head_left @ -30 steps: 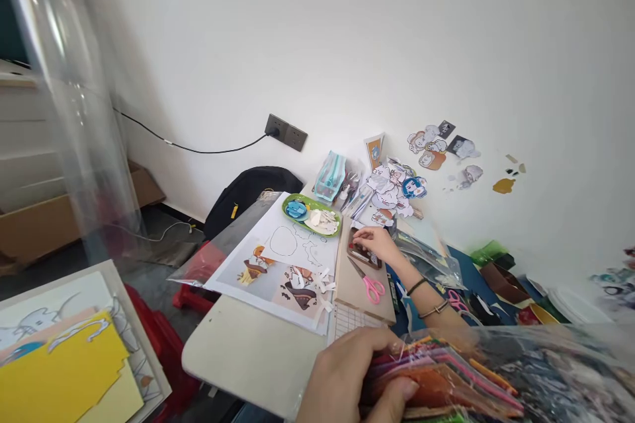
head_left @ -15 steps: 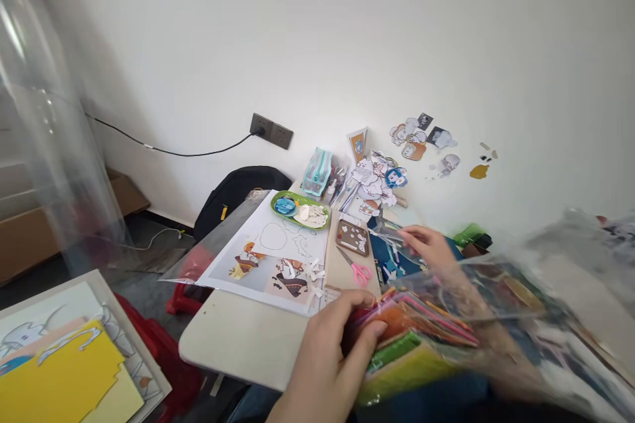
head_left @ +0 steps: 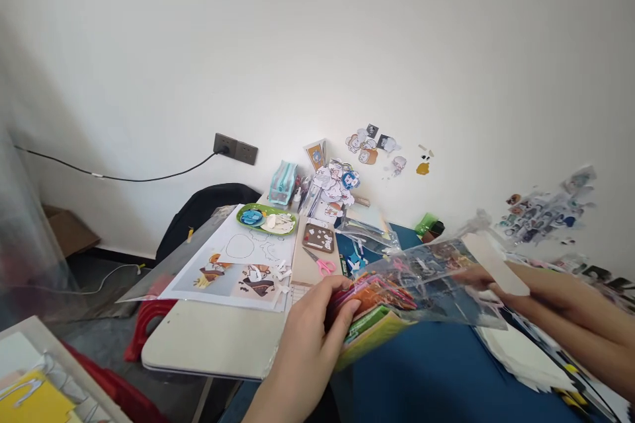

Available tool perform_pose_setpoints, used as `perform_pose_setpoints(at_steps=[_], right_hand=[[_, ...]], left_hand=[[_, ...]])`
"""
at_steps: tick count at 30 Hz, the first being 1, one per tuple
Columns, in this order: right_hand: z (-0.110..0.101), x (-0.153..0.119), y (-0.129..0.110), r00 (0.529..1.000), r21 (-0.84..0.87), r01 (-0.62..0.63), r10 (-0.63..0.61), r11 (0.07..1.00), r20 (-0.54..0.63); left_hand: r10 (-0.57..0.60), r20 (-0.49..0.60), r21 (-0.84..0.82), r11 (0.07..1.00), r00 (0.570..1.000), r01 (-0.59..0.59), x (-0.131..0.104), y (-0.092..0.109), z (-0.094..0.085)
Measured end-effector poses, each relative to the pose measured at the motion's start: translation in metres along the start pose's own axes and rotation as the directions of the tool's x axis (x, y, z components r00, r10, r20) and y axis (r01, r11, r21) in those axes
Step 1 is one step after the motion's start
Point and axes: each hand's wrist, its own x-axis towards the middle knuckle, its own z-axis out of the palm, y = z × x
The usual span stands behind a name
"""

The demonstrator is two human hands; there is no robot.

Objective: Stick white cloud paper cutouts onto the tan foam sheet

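Observation:
My left hand (head_left: pixel 317 324) is closed around the near end of a clear plastic bag (head_left: pixel 441 277). Bright folded sheets (head_left: pixel 372 317) in pink, orange, green and yellow fill the gripped end. The bag's far end stretches rightward. My right hand (head_left: pixel 476 277) is by that end, partly behind the film and blurred; its grip is unclear. Beside it a whitish strip (head_left: pixel 496 264) crosses in front of a forearm. Pink-handled scissors (head_left: pixel 326 267) lie on the table beyond my left hand, below a brown decorated case (head_left: pixel 318 238).
A green tray (head_left: pixel 295 228) holds blue and white pieces. Printed sheets (head_left: pixel 223 284) under clear film cover the table's left part. Paper cutouts (head_left: pixel 332 188) and a teal pouch (head_left: pixel 284 182) are at the wall. Several white papers (head_left: pixel 526 350) lie at right, a red stool (head_left: pixel 141 330) at left.
My right hand has moved right, from a clear sleeve on the table to the bag's far end. My left hand keeps its hold. The view has turned right.

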Motion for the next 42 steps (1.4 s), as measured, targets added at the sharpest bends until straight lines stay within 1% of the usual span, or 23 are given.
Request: perform_pose_setpoints(at_steps=[1, 2, 3, 5, 6, 7, 8, 12, 14, 16, 17, 18, 20, 21, 22, 23, 25, 27, 29, 34, 37, 39, 42], right_hand=[[0.007, 0.006, -0.014, 0.990, 0.014, -0.003, 0.001, 1.000, 0.140], [0.015, 0.013, -0.026, 0.963, 0.041, 0.003, -0.014, 0.999, 0.271], [0.023, 0.020, -0.037, 0.936, 0.088, -0.023, -0.009, 0.996, 0.352], [0.038, 0.033, -0.053, 0.854, 0.232, -0.096, -0.040, 0.968, 0.520], [0.045, 0.038, -0.059, 0.807, 0.303, -0.134, -0.074, 0.943, 0.586], [0.052, 0.042, -0.062, 0.787, 0.344, -0.150, -0.099, 0.927, 0.609], [0.057, 0.044, -0.064, 0.787, 0.370, -0.129, -0.132, 0.920, 0.603], [0.071, 0.040, -0.060, 0.843, 0.384, 0.034, -0.233, 0.923, 0.485], [0.074, 0.037, -0.057, 0.860, 0.384, 0.089, -0.265, 0.919, 0.437], [0.076, 0.036, -0.055, 0.881, 0.381, 0.132, -0.284, 0.915, 0.378], [0.077, 0.035, -0.054, 0.891, 0.389, 0.161, -0.303, 0.907, 0.338], [0.079, 0.035, -0.053, 0.896, 0.402, 0.191, -0.327, 0.895, 0.302], [0.084, 0.034, -0.050, 0.900, 0.425, 0.226, -0.355, 0.876, 0.253], [0.088, 0.033, -0.048, 0.901, 0.433, 0.228, -0.357, 0.872, 0.244], [0.091, 0.032, -0.045, 0.904, 0.431, 0.223, -0.351, 0.874, 0.244], [0.094, 0.031, -0.042, 0.907, 0.426, 0.215, -0.342, 0.879, 0.247], [0.100, 0.029, -0.037, 0.908, 0.424, 0.234, -0.353, 0.875, 0.227], [0.101, 0.027, -0.035, 0.896, 0.440, 0.282, -0.398, 0.853, 0.198], [0.099, 0.027, -0.035, 0.879, 0.466, 0.312, -0.438, 0.828, 0.190], [0.087, 0.022, -0.043, 0.846, 0.514, 0.299, -0.472, 0.804, 0.247], [0.084, 0.017, -0.046, 0.815, 0.504, 0.307, -0.497, 0.807, 0.299], [0.084, 0.015, -0.045, 0.809, 0.484, 0.328, -0.506, 0.811, 0.300], [0.086, 0.013, -0.044, 0.821, 0.456, 0.355, -0.506, 0.816, 0.266]], left_hand=[[0.006, 0.002, 0.023, 1.000, 1.000, -0.006, 0.000, 0.002, 0.001], [0.012, 0.004, 0.046, 0.999, 1.000, -0.012, -0.001, 0.003, 0.003], [0.015, 0.013, 0.067, 0.998, 1.000, -0.016, -0.001, 0.005, 0.004], [0.013, 0.055, 0.112, 0.994, 0.998, -0.019, -0.002, 0.007, 0.006], [0.014, 0.081, 0.135, 0.990, 0.997, -0.025, -0.002, 0.009, 0.008], [0.021, 0.104, 0.158, 0.987, 0.994, -0.037, -0.003, 0.009, 0.009], [0.032, 0.122, 0.179, 0.982, 0.992, -0.053, -0.003, 0.010, 0.010], [0.106, 0.138, 0.219, 0.966, 0.985, -0.135, -0.005, 0.008, 0.013], [0.137, 0.123, 0.222, 0.961, 0.983, -0.162, -0.005, 0.004, 0.014], [0.227, 0.083, 0.216, 0.946, 0.970, -0.240, -0.005, -0.001, 0.015], [0.316, 0.053, 0.209, 0.924, 0.947, -0.320, -0.005, -0.003, 0.015], [0.418, 0.018, 0.206, 0.887, 0.908, -0.413, -0.006, -0.005, 0.016], [0.603, -0.045, 0.248, 0.779, 0.797, -0.576, -0.009, -0.008, 0.017], [0.675, -0.069, 0.291, 0.718, 0.734, -0.633, -0.011, -0.009, 0.018], [0.721, -0.083, 0.337, 0.670, 0.688, -0.661, -0.013, -0.010, 0.018], [0.746, -0.095, 0.374, 0.640, 0.659, -0.671, -0.014, -0.010, 0.018], [0.769, -0.118, 0.407, 0.615, 0.628, -0.676, -0.017, -0.010, 0.019], [0.758, -0.140, 0.397, 0.632, 0.637, -0.665, -0.019, -0.011, 0.020], [0.764, -0.146, 0.390, 0.628, 0.628, -0.674, -0.019, -0.013, 0.022], [0.794, -0.166, 0.385, 0.598, 0.585, -0.703, -0.021, -0.015, 0.029], [0.800, -0.170, 0.358, 0.594, 0.576, -0.720, -0.024, -0.014, 0.029], [0.812, -0.145, 0.339, 0.578, 0.566, -0.742, -0.023, -0.013, 0.027], [0.853, -0.103, 0.340, 0.514, 0.512, -0.788, -0.020, -0.012, 0.022]])
